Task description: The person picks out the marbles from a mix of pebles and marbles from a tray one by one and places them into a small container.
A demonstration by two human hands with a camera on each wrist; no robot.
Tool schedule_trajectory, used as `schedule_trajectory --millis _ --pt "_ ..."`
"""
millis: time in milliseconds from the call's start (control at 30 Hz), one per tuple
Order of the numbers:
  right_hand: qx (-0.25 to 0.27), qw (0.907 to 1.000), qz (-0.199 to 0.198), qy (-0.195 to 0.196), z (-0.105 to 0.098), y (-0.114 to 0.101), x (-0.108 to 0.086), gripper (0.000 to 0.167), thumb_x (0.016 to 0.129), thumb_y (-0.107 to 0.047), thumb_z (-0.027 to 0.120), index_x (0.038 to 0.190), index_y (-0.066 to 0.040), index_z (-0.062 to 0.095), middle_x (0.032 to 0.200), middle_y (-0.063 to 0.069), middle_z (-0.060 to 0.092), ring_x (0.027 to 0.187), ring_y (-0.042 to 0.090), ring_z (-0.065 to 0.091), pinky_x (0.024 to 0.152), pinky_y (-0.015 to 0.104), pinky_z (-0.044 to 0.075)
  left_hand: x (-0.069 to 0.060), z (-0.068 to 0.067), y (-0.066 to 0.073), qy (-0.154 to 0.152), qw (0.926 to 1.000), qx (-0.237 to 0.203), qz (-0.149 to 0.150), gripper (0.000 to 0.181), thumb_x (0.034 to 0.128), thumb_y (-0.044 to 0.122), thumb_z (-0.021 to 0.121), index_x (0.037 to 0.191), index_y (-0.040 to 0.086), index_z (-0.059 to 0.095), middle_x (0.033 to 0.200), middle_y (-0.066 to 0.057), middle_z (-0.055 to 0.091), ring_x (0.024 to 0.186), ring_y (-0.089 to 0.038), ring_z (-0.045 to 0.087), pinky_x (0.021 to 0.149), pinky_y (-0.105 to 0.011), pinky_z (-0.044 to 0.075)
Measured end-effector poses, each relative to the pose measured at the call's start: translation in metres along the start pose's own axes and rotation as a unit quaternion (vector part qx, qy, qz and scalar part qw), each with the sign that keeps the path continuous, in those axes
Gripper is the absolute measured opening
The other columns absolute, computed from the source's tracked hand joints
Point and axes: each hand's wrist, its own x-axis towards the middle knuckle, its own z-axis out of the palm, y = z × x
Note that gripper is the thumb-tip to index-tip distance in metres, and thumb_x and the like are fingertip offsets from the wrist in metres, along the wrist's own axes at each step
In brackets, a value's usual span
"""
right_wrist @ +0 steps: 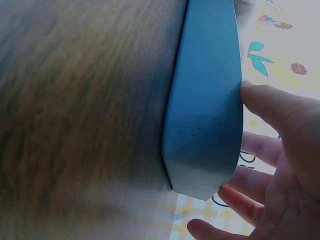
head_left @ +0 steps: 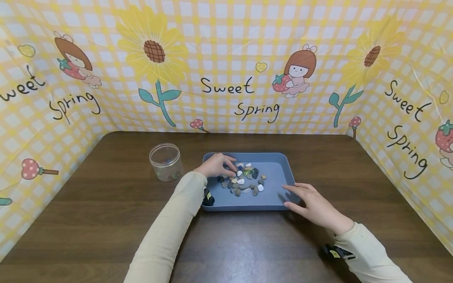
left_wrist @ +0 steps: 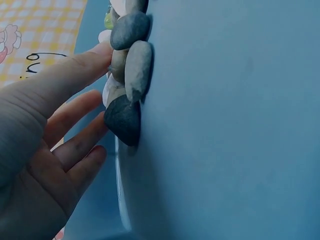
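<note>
A blue-grey tray (head_left: 276, 173) lies on the table, with several pebbles (head_left: 240, 181) in grey, white and tan grouped in its left and middle part. Over the left end of the pebbles reaches my left hand (head_left: 216, 166), its fingers loosely bent. In the left wrist view the thumb of that hand comes up to the pebbles near a dark stone (left_wrist: 123, 120), and nothing is seen gripped. My right hand (head_left: 315, 204) is at the tray's right front corner, fingers extended. The right wrist view shows its thumb at the rim of the tray wall (right_wrist: 205, 100).
A clear round jar (head_left: 165, 163) stands left of the tray, with a few small things at its bottom that are hard to make out. Patterned cloth (head_left: 226, 70) hangs behind and along both sides of the brown table (head_left: 226, 243).
</note>
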Motion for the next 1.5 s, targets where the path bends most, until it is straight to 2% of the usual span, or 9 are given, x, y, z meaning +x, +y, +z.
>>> schedule_trajectory --millis 867,1133,1500 --pt "0.000 1.0000 -0.003 0.002 0.0002 0.0002 0.0010 0.050 0.090 -0.034 0.060 0.133 -0.010 0.052 0.130 0.013 0.058 0.127 0.038 0.040 0.099 0.055 0.040 0.0030 0.0010 0.0006 0.000 0.9998 0.016 0.010 0.015 0.0822 0.017 0.071 0.094 0.010 0.075 0.136 -0.009 0.054 0.133 -0.027 0.042 0.111 -0.043 0.034" --pt "0.000 1.0000 -0.003 0.000 0.0006 0.0005 0.0007 0.050 0.090 -0.034 0.060 0.133 -0.010 0.052 0.130 0.013 0.058 0.127 0.037 0.041 0.099 0.055 0.040 0.0002 -0.0006 0.0022 0.009 0.9997 -0.018 0.010 0.015 0.0832 0.018 0.070 0.095 0.010 0.075 0.138 -0.009 0.052 0.135 -0.028 0.040 0.110 -0.044 0.035" --pt "-0.002 1.0000 -0.002 0.002 0.0003 -0.0005 0.0004 0.051 0.089 -0.034 0.061 0.133 -0.009 0.052 0.130 0.014 0.058 0.126 0.038 0.041 0.099 0.055 0.040 -0.0004 -0.0067 0.0042 0.023 0.9991 -0.032 0.015 0.017 0.0836 0.019 0.070 0.098 0.010 0.074 0.140 -0.009 0.051 0.135 -0.029 0.040 0.111 -0.045 0.032"
